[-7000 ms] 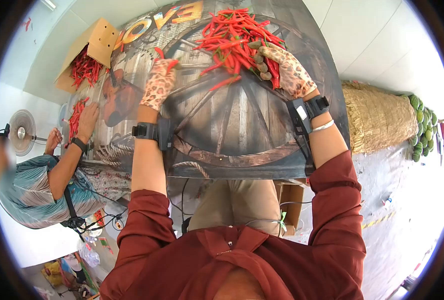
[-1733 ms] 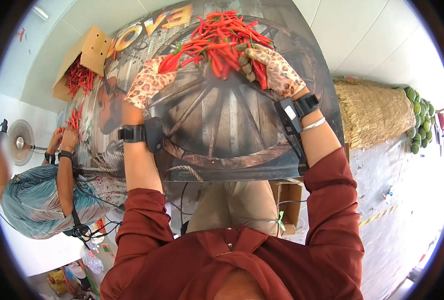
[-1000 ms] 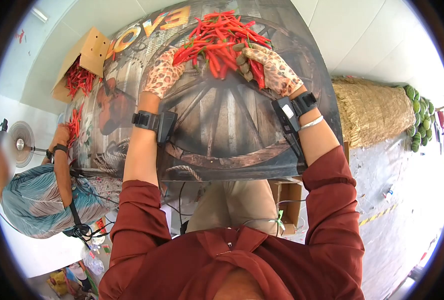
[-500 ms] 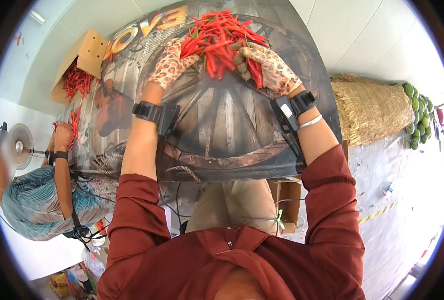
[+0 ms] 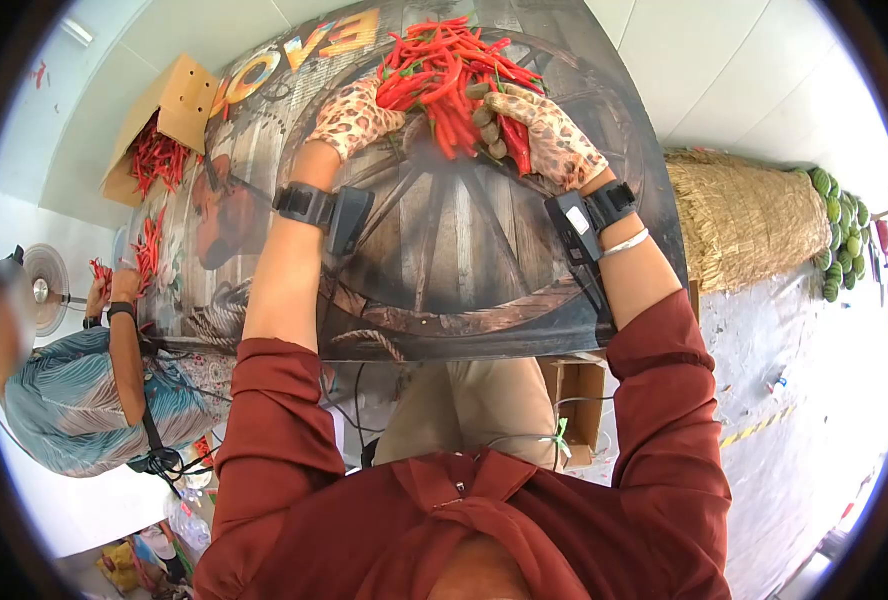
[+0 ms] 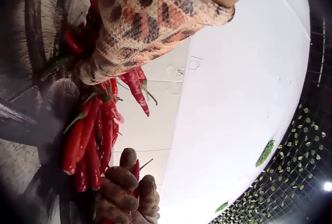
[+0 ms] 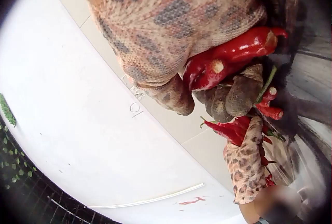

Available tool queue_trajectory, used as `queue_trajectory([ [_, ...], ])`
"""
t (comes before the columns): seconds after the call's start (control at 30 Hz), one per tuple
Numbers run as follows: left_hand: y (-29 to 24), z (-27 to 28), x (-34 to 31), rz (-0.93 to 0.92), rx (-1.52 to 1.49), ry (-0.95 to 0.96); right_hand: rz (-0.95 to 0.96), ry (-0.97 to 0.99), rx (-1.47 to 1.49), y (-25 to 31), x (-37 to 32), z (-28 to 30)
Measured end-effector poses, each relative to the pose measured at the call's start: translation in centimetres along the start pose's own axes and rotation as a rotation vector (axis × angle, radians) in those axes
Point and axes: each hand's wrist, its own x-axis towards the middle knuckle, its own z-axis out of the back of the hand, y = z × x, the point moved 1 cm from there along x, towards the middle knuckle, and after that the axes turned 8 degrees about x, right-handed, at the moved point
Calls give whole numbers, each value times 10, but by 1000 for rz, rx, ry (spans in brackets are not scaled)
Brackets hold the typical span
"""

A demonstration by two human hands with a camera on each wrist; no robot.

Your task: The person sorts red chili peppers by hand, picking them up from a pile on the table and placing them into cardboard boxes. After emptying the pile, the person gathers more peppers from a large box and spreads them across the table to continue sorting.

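A pile of red chillies (image 5: 449,65), some with green stems, lies at the far middle of the table. My right hand (image 5: 544,135), in a leopard-print glove with dark, soiled fingertips, grips a bunch of chillies (image 5: 514,145) at the pile's right edge. Two of these chillies (image 7: 223,58) stick out of the fist in the right wrist view. At the pile's left edge my left hand (image 5: 356,120), gloved alike, has chillies (image 7: 233,130) between its thumb and its mostly hidden fingers. Below that hand in the left wrist view, a cluster of chillies (image 6: 93,141) points down toward the right hand.
An open cardboard box (image 5: 186,100) of chillies lies tipped at the table's far left. Another person (image 5: 104,385) sits at the left with a small chilli heap (image 5: 148,255). A straw-covered block (image 5: 749,225) and watermelons (image 5: 839,235) are on the right.
Seven seconds ago the left hand held a few chillies left of the pile. It has since moved right to the pile's edge. The right hand keeps its bunch, almost in place.
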Motion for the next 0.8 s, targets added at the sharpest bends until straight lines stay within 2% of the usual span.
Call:
queue_trajectory([
  [0.17, 7, -6, -14, 58, 17, -130, -31, 37, 190, -1, -1, -1],
  [0.23, 11, -4, -16, 82, 27, -154, -19, 10, 122, -1, -1, 0],
  [0.3, 17, 1, -16, 214, -246, -66, -15, -9, 54, -2, 0, 1],
  [0.33, 12, 8, -25, 207, -249, -168, -11, 11, 40, -2, 0, 1],
  [0.37, 17, 5, -25, 212, -247, -172, -8, 31, 25, -2, 1, 0],
  [0.43, 18, 2, -23, 55, -364, -328, -26, 67, 63, -4, 5, 4],
  [0.5, 9, 3, -28, 41, -436, -304, -40, 94, 99, -5, 5, 4],
  [0.57, -12, 7, -36, 15, -577, -253, -27, 39, 21, -4, 3, -2],
  [0.6, -13, -3, -33, 16, -580, -253, -28, 38, 19, -5, 3, -2],
  [0.67, -13, -27, -25, -149, -423, -348, 8, 26, -104, -5, 4, 0],
  [0.7, -27, -21, -31, -146, -427, -349, 3, 26, -106, -5, 3, -2],
  [0.77, -59, 0, -49, -195, -584, -172, 0, 4, -140, -5, 2, -8],
  [0.8, -63, -3, -47, -253, -586, -213, -5, 3, -139, -6, 2, -10],
])
